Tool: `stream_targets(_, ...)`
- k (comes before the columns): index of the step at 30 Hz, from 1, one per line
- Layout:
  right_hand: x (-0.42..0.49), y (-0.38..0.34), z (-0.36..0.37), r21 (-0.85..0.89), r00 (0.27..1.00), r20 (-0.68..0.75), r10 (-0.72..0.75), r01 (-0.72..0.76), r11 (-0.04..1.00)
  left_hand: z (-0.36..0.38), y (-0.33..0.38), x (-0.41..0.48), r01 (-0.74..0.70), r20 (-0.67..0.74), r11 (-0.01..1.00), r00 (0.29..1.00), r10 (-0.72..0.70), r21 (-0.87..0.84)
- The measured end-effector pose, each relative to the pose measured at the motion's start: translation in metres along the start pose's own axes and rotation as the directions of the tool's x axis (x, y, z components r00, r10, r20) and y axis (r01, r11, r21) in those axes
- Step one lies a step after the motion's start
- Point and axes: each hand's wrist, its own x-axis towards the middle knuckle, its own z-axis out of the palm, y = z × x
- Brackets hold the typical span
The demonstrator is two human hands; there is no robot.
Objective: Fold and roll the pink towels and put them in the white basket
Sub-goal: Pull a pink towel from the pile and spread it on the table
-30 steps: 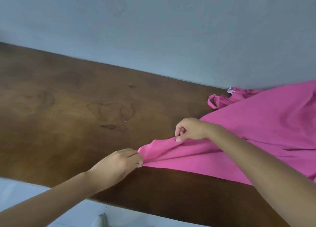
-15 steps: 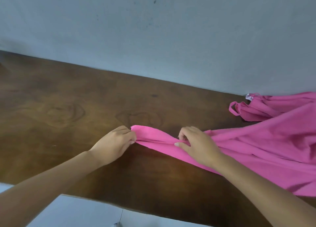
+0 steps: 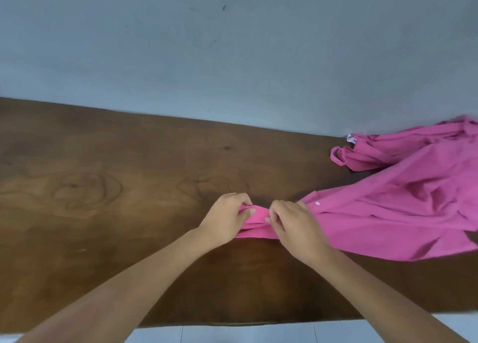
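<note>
A large pink towel lies crumpled across the right side of the brown wooden table, its left end drawn out to a narrow point at the table's middle. My left hand pinches that end from the left. My right hand grips the same end just to the right, knuckles almost touching the left hand. A second pink towel, bunched with a loop and a white tag, sits behind it against the wall. The white basket is out of view.
A grey wall runs along the table's far edge. The left half of the tabletop shows bare wood with knots. Pale floor tiles show below the near table edge.
My hands have drawn close together on the towel's left end, the right hand sliding left toward the left hand. The view has shifted so the towels sit further right.
</note>
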Motion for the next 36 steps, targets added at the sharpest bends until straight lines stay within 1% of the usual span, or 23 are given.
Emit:
stream_targets(3,-0.008,-0.002,-0.004,0.015,0.998,-0.044,0.049,-0.049,0.999,0.002,0.005,-0.002,-0.073,-0.032,0.995,0.997,0.071,-0.061)
stream_targets(5,-0.011,0.002,-0.01,0.007,0.998,-0.027,0.048,-0.048,0.999,0.001,0.006,-0.008,-0.106,-0.026,0.991,0.994,0.104,-0.087)
stream_targets(7,-0.011,0.012,-0.015,-0.043,0.999,0.009,0.044,-0.044,0.998,-0.003,0.004,-0.017,-0.121,-0.031,0.989,0.992,0.119,-0.088)
stream_targets(10,-0.012,0.034,-0.022,-0.172,0.998,0.069,0.011,0.001,0.985,-0.011,0.001,-0.029,-0.123,-0.056,0.991,0.991,0.12,-0.055)
stream_targets(12,-0.012,0.053,-0.027,-0.271,0.997,0.083,-0.006,0.028,0.962,-0.017,-0.003,-0.037,-0.101,-0.062,0.992,0.993,0.097,-0.07)
stream_targets(14,-0.015,0.067,-0.035,-0.323,0.995,0.099,-0.005,0.037,0.946,-0.023,-0.009,-0.045,-0.065,-0.073,0.993,0.996,0.058,-0.096)
stream_targets(18,-0.022,0.082,-0.042,-0.336,0.986,0.165,0.02,0.037,0.941,-0.035,-0.015,-0.067,0.012,-0.089,0.998,0.996,-0.018,-0.063)
stream_targets(21,-0.034,0.09,-0.046,-0.354,0.969,0.239,0.07,0.02,0.935,-0.047,-0.022,-0.089,0.096,-0.101,0.995,0.99,-0.099,-0.026)
stream_targets(23,-0.047,0.097,-0.047,-0.367,0.968,0.24,0.073,0.021,0.93,-0.057,-0.03,-0.104,0.143,-0.129,0.99,0.982,-0.141,0.01)
stream_targets(27,-0.075,0.091,-0.043,-0.289,0.982,0.183,0.037,0.018,0.957,-0.068,-0.046,-0.131,0.256,-0.202,0.957,0.953,-0.227,0.136)
stream_targets(29,-0.089,0.075,-0.039,-0.25,0.984,0.177,0.03,0.015,0.968,-0.068,-0.045,-0.139,0.313,-0.218,0.925,0.939,-0.266,0.216)
stream_targets(31,-0.104,0.058,-0.038,-0.186,0.988,0.147,0.049,-0.021,0.982,-0.063,-0.037,-0.147,0.355,-0.243,0.877,0.927,-0.285,0.325)
stream_targets(33,-0.12,0.048,-0.038,-0.116,0.991,0.108,0.081,-0.068,0.991,-0.052,-0.023,-0.157,0.354,-0.288,0.839,0.925,-0.249,0.412)
stream_targets(35,-0.134,0.041,-0.037,-0.068,0.991,0.082,0.108,-0.103,0.992,-0.038,-0.003,-0.169,0.299,-0.314,0.83,0.936,-0.159,0.472)
stream_targets(36,-0.141,0.038,-0.037,-0.057,0.991,0.069,0.113,-0.109,0.992,-0.029,0.008,-0.174,0.257,-0.299,0.834,0.947,-0.116,0.488)
